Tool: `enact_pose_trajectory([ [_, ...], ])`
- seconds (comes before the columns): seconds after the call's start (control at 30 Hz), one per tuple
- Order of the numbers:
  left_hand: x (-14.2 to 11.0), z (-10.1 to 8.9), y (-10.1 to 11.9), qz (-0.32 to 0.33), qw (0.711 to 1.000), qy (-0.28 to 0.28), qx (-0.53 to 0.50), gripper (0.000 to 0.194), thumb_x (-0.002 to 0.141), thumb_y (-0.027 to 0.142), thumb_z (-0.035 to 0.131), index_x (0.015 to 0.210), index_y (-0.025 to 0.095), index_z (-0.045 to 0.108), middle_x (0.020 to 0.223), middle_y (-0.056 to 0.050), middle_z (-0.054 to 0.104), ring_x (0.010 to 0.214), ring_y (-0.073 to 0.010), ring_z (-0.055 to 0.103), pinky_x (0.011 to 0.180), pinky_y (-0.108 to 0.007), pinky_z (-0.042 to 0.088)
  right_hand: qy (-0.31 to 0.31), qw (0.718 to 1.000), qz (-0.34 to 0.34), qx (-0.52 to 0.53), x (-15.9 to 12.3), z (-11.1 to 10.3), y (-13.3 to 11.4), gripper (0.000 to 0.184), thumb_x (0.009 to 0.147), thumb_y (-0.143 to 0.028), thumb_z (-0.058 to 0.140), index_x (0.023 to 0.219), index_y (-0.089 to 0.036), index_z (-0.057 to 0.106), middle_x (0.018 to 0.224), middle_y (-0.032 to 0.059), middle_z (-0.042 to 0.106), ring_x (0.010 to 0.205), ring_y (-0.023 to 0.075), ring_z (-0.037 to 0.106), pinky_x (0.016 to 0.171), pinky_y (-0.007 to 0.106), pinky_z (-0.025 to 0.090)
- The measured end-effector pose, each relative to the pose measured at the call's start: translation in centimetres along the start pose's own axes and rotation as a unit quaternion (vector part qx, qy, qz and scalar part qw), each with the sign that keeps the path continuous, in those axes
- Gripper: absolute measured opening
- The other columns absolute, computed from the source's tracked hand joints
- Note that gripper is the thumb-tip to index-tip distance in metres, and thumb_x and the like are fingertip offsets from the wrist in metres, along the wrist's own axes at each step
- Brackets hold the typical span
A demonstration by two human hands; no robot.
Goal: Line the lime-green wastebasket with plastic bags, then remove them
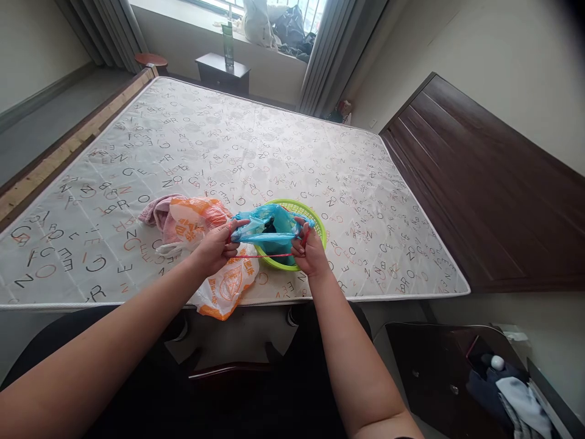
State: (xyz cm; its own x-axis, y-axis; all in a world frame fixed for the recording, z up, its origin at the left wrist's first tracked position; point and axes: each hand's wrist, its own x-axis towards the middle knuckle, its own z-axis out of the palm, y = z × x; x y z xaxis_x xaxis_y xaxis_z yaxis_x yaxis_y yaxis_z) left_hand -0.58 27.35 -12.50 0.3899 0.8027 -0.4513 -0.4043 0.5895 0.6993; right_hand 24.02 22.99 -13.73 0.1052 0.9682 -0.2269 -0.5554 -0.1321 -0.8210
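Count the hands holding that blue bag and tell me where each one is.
2: the left hand on the left side of the blue bag, the right hand on its right side, overlapping the green basket in view.

We note black trousers, plain, loose, folds lost in shadow. Left forearm and right forearm bare; left hand and right hand likewise. Shoes pale-edged, mostly hidden. Dark sliver below right elbow: too cropped for us to identify.

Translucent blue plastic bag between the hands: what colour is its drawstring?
The thin drawstring is red, clearest in the head view.
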Motion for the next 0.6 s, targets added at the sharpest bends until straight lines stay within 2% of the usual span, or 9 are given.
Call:
enact_pose_trajectory([
  [0.33,0.3,-0.1,-0.9,-0.036,0.997,-0.045,0.055,0.041,0.09,0.048,0.07,0.116,0.017,0.072,0.06,0.008,0.033,0.04,-0.0023,0.021,0.037,-0.015,0.013,-0.014,1.0,-0.003,-0.013,-0.1,-0.2,0.5,0.046,0.081,-0.058,0.079,0.112,-0.027,0.066,0.063,-0.0109,0.04,0.042,0.0036,0.021,0.038,0.02,0.018],
  [0.6,0.3,0.0,-2.4,-0.055,0.988,-0.088,0.117,0.044,0.088,0.054,0.071,0.115,0.019,0.073,0.058,0.009,0.031,0.041,-0.0043,0.024,0.04,-0.018,0.013,-0.045,0.996,0.012,-0.073,-0.6,0.7,1.0,0.047,0.082,-0.056,0.079,0.114,-0.025,0.066,0.063,-0.0102,0.04,0.043,0.0045,0.023,0.039,0.021,0.018],
])
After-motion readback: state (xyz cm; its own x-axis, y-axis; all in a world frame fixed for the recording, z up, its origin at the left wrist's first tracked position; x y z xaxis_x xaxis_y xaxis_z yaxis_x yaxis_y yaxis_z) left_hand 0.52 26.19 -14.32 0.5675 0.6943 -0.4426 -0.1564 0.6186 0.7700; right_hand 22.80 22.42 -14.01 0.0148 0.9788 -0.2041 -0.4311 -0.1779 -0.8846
